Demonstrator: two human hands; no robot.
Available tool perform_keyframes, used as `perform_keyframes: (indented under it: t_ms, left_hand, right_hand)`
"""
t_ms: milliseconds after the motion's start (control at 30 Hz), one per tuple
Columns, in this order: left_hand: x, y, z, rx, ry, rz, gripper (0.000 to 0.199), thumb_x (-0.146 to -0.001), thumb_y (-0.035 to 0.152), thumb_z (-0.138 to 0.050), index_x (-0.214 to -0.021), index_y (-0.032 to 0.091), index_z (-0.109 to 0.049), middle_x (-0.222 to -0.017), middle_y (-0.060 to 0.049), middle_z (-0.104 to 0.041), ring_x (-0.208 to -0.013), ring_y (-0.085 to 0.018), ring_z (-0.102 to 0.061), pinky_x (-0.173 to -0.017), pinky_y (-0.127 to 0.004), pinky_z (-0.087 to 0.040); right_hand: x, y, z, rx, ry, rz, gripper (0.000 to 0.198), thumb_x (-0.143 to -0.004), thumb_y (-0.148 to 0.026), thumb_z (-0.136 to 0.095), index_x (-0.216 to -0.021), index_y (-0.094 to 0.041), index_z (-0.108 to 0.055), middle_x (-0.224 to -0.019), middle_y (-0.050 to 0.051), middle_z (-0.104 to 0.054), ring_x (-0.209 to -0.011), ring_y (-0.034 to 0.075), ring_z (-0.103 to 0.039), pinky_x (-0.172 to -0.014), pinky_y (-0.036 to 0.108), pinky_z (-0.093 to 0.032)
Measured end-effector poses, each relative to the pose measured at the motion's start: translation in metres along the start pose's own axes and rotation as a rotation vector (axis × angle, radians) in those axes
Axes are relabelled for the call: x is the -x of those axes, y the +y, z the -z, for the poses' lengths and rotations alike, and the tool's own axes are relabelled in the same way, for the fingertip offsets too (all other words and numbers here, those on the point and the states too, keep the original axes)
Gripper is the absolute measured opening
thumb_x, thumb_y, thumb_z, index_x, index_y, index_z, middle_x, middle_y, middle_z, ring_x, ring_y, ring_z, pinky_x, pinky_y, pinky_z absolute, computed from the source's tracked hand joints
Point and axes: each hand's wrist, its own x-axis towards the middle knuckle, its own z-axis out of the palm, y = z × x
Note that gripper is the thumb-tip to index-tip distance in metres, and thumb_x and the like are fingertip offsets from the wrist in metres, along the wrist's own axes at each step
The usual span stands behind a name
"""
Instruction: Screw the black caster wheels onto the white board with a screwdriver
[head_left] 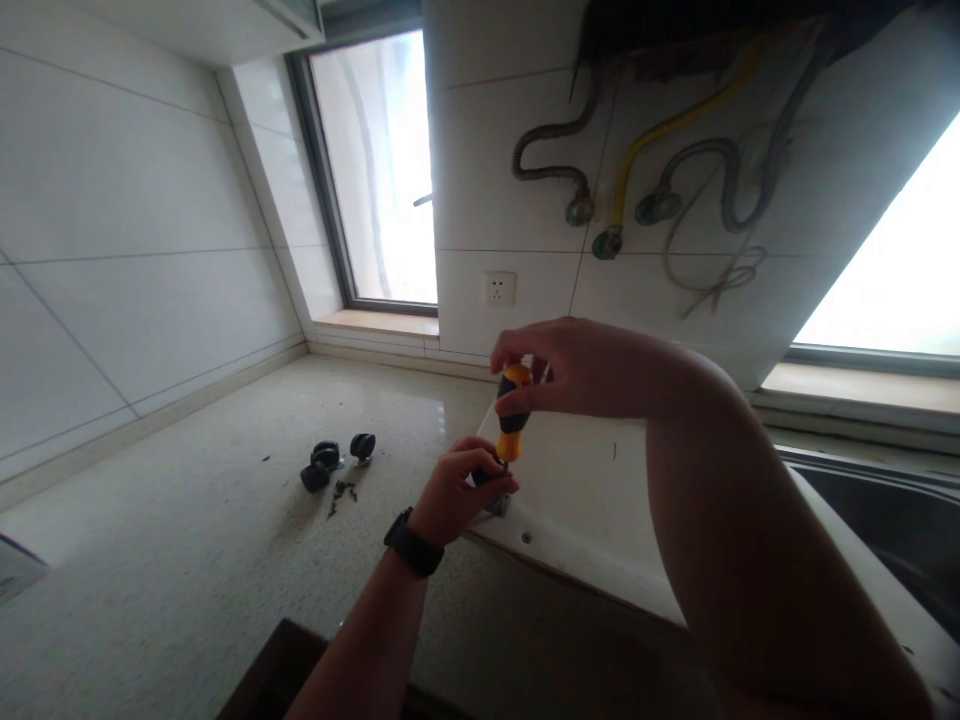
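Head view, centre of the frame. The right hand (577, 365) is closed around the top of a screwdriver (514, 410) with a yellow and black handle, held nearly upright with its tip pointing down at the near left corner of a white board (600, 500) that lies on the desk (187, 560). The left hand (461, 490), with a black watch (412, 543) on its wrist, is closed on a small dark part at the board's corner, just below the handle; what that part is cannot be told, since the fingers cover it. The screwdriver looks light and stiff, and its rubbery handle should give a sure hold when gripped around the thick upper part; the thin shaft is likely to slip off a screw head if tilted. The board looks rigid and flat, and probably slides easily on the polished stone. To the left of centre, well apart from the hands, lie black wheels (330, 462) and a small heap of screws (343, 491). At the right edge a sink (885, 520) lies near the board. On the tiled wall above are a socket (499, 288) and loose hoses (660, 170). The raised right forearm hides much of the board.
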Motion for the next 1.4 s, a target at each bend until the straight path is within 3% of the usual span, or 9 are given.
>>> perform_keyframes:
  t_ms: [167, 267, 500, 600, 733, 900, 1033, 1233, 1400]
  left_hand:
    - [0.000, 0.002, 0.000, -0.047, -0.007, -0.015, 0.021, -0.083, 0.031, -0.083, -0.075, 0.017, -0.068, -0.093, -0.004, -0.063, -0.086, -0.016, -0.063, -0.078, -0.031, -0.054]
    - [0.000, 0.006, -0.001, -0.077, -0.015, -0.029, 0.019, -0.085, 0.031, -0.080, -0.077, 0.018, -0.070, -0.094, -0.005, -0.064, -0.089, -0.018, -0.064, -0.079, -0.031, -0.054]
    - [-0.001, 0.004, -0.002, -0.085, -0.008, -0.069, 0.019, -0.082, 0.030, -0.084, -0.083, 0.018, -0.069, -0.092, -0.003, -0.065, -0.086, -0.015, -0.063, -0.080, -0.030, -0.053]
    - [0.000, 0.000, -0.003, -0.058, 0.014, -0.080, 0.019, -0.083, 0.028, -0.082, -0.079, 0.018, -0.067, -0.092, -0.003, -0.063, -0.084, -0.015, -0.062, -0.077, -0.029, -0.052]
    - [0.000, -0.004, -0.002, -0.034, 0.010, -0.065, 0.020, -0.083, 0.027, -0.082, -0.078, 0.018, -0.065, -0.092, -0.003, -0.062, -0.083, -0.014, -0.062, -0.075, -0.028, -0.053]
    - [0.000, -0.001, -0.001, -0.081, 0.003, -0.068, 0.017, -0.084, 0.025, -0.080, -0.077, 0.018, -0.066, -0.092, -0.003, -0.063, -0.083, -0.015, -0.062, -0.074, -0.028, -0.054]
    - [0.000, 0.002, -0.002, -0.129, -0.002, -0.093, 0.013, -0.085, 0.024, -0.079, -0.081, 0.018, -0.068, -0.094, -0.004, -0.065, -0.089, -0.016, -0.064, -0.080, -0.030, -0.055]
    - [0.000, 0.001, -0.001, -0.135, -0.017, -0.083, 0.016, -0.083, 0.032, -0.083, -0.085, 0.019, -0.073, -0.096, -0.005, -0.065, -0.089, -0.017, -0.066, -0.079, -0.032, -0.057]
    - [0.000, -0.002, 0.000, -0.131, -0.027, -0.086, 0.015, -0.085, 0.032, -0.081, -0.084, 0.019, -0.074, -0.096, -0.005, -0.066, -0.090, -0.017, -0.066, -0.079, -0.031, -0.057]
  right_hand:
    - [0.004, 0.007, 0.006, -0.200, -0.136, 0.121, 0.031, -0.092, -0.022, -0.056, -0.120, -0.023, -0.069, -0.110, 0.005, -0.074, -0.094, 0.018, -0.065, -0.079, 0.030, -0.043]
    - [-0.002, 0.007, 0.003, -0.091, -0.074, -0.004, 0.027, -0.090, -0.038, -0.065, -0.110, -0.022, -0.074, -0.093, 0.004, -0.075, -0.077, 0.017, -0.064, -0.069, 0.030, -0.040]
    - [-0.013, -0.002, -0.008, 0.253, 0.075, -0.186, 0.059, -0.084, -0.073, -0.059, -0.062, -0.018, -0.065, -0.054, 0.002, -0.057, -0.049, 0.013, -0.044, -0.054, 0.032, -0.027]
    - [-0.008, -0.003, -0.006, 0.198, 0.072, -0.113, 0.052, -0.085, -0.069, -0.062, -0.079, -0.018, -0.072, -0.067, 0.004, -0.067, -0.059, 0.016, -0.054, -0.058, 0.031, -0.034]
    - [0.002, 0.002, 0.000, -0.042, -0.025, 0.109, 0.036, -0.093, -0.031, -0.062, -0.127, -0.021, -0.067, -0.114, 0.006, -0.074, -0.094, 0.018, -0.066, -0.078, 0.030, -0.045]
    - [0.002, 0.008, 0.002, -0.052, -0.059, 0.103, 0.037, -0.093, -0.021, -0.057, -0.129, -0.021, -0.069, -0.123, 0.006, -0.073, -0.107, 0.020, -0.066, -0.090, 0.032, -0.045]
    - [-0.002, 0.007, 0.000, 0.048, -0.062, -0.032, 0.025, -0.092, -0.040, -0.064, -0.103, -0.021, -0.077, -0.091, 0.005, -0.077, -0.078, 0.019, -0.066, -0.069, 0.033, -0.042]
    - [-0.005, 0.000, -0.002, 0.204, -0.011, -0.209, 0.060, -0.083, -0.074, -0.061, -0.064, -0.018, -0.069, -0.052, 0.002, -0.060, -0.048, 0.013, -0.048, -0.054, 0.034, -0.030]
    - [0.007, 0.005, 0.003, 0.002, -0.020, 0.019, 0.040, -0.091, -0.045, -0.065, -0.125, -0.025, -0.069, -0.108, 0.006, -0.076, -0.088, 0.021, -0.068, -0.074, 0.033, -0.045]
